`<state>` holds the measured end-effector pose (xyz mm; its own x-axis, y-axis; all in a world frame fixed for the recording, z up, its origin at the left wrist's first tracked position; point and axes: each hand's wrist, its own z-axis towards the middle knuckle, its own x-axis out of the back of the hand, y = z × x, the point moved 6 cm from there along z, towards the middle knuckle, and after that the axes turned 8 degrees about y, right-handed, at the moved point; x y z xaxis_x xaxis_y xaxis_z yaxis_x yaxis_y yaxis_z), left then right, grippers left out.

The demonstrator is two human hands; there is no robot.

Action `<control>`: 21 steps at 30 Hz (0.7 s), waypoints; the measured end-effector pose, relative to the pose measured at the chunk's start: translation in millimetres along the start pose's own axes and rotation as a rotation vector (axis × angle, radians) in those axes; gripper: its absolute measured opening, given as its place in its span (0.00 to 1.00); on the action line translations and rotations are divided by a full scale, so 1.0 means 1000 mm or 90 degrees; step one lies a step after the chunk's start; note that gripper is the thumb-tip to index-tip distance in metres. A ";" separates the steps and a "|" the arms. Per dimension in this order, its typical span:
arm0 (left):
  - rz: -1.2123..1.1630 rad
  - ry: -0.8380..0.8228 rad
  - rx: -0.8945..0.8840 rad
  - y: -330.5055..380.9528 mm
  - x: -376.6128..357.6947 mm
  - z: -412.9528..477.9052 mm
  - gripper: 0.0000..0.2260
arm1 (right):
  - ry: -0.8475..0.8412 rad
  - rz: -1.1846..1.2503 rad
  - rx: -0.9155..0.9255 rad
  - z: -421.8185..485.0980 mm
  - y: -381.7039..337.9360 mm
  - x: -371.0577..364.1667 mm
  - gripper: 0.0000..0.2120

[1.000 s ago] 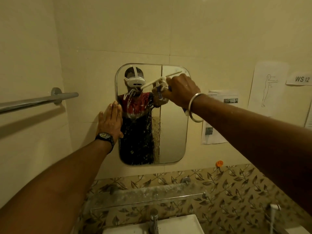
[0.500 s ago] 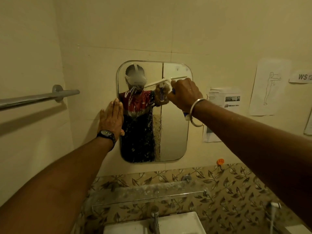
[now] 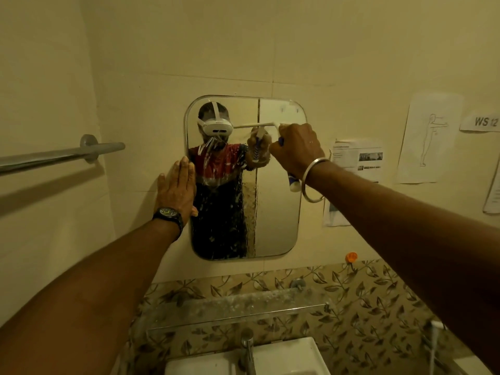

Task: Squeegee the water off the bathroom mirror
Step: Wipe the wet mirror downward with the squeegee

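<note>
A rounded rectangular mirror (image 3: 276, 212) hangs on the tiled wall, with water streaks and drops over its left and middle parts. My right hand (image 3: 296, 150) grips the blue-and-white handle of a squeegee (image 3: 293, 184); its white blade lies roughly level against the upper glass. My left hand (image 3: 177, 189) presses flat with straight fingers on the wall at the mirror's left edge, thumb over the frame. In the mirror I see my reflection with a white headset.
A metal towel bar (image 3: 62, 154) juts from the left wall. Below the mirror are a glass shelf (image 3: 238, 309), a tap (image 3: 247, 347) and a white basin (image 3: 284, 358). Papers (image 3: 354, 169) are taped right of the mirror; an orange peg (image 3: 351, 257) sits below them.
My right hand has drawn the squeegee down the mirror from near the top edge, and the blade has levelled out. My left hand has stayed flat at the mirror's left edge.
</note>
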<state>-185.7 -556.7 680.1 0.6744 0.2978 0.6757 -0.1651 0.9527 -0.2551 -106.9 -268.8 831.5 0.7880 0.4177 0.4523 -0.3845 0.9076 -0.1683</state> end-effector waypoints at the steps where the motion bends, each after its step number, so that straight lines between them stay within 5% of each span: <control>1: 0.000 0.001 -0.001 0.000 0.001 0.000 0.69 | 0.000 0.002 -0.001 -0.002 0.000 -0.001 0.08; 7: -0.003 -0.004 0.001 0.000 0.002 -0.001 0.68 | 0.087 0.023 -0.059 0.029 0.003 0.019 0.12; 14: 0.002 0.001 0.001 -0.001 0.000 0.000 0.69 | 0.068 0.045 -0.112 0.006 0.006 -0.004 0.17; 21: 0.006 -0.001 0.004 -0.002 0.000 0.000 0.69 | 0.128 0.072 -0.111 0.013 0.008 0.007 0.13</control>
<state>-185.9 -558.3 680.7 0.6714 0.3064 0.6748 -0.1760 0.9504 -0.2564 -110.2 -259.5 844.7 0.8310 0.5007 0.2424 -0.4007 0.8410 -0.3636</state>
